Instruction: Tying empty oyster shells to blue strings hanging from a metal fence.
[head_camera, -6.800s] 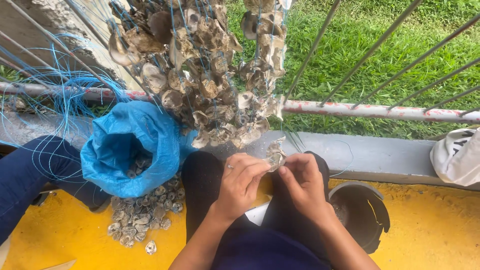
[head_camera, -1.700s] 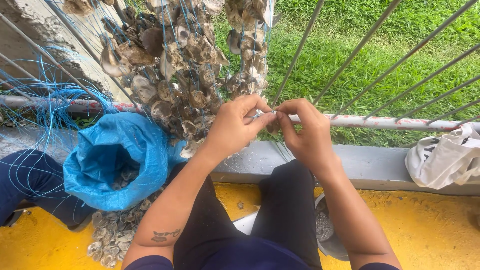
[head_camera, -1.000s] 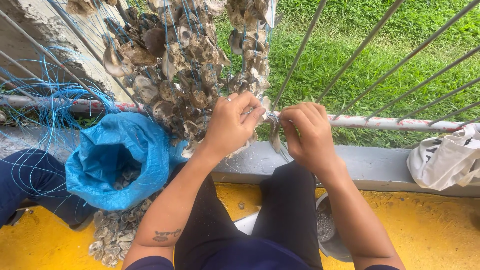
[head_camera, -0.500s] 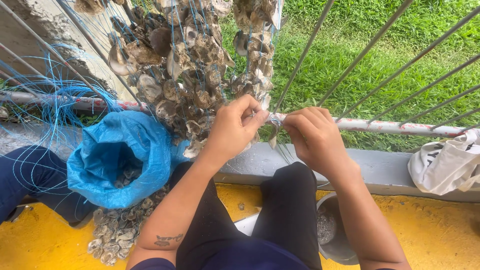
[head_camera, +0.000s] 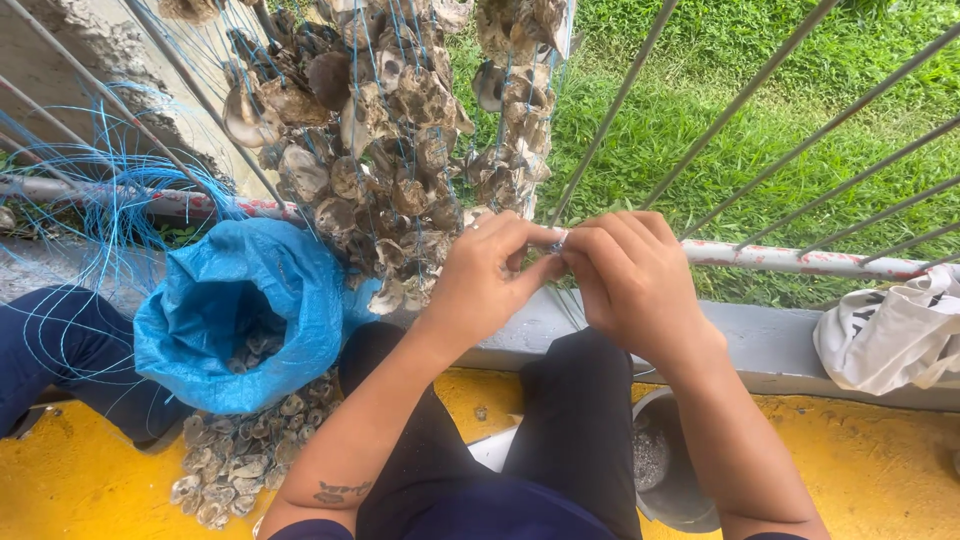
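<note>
Seen from above, a seated person's left hand (head_camera: 490, 275) and right hand (head_camera: 630, 280) meet fingertip to fingertip in front of a metal railing (head_camera: 800, 262), pinching something small and pale between them; what it is cannot be told. Just left of the hands, strings of grey-brown shells (head_camera: 385, 150) hang on blue line (head_camera: 90, 200) from the railing. Below them an open blue bag (head_camera: 245, 315) holds more shells, with loose shells (head_camera: 235, 465) heaped on the yellow floor (head_camera: 880, 480). A white cloth bag (head_camera: 890, 335) sits at right.

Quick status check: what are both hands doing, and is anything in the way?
Left hand and right hand pinched together on a small shell at the railing. Strung shells hang just left. Nothing blocking.
</note>
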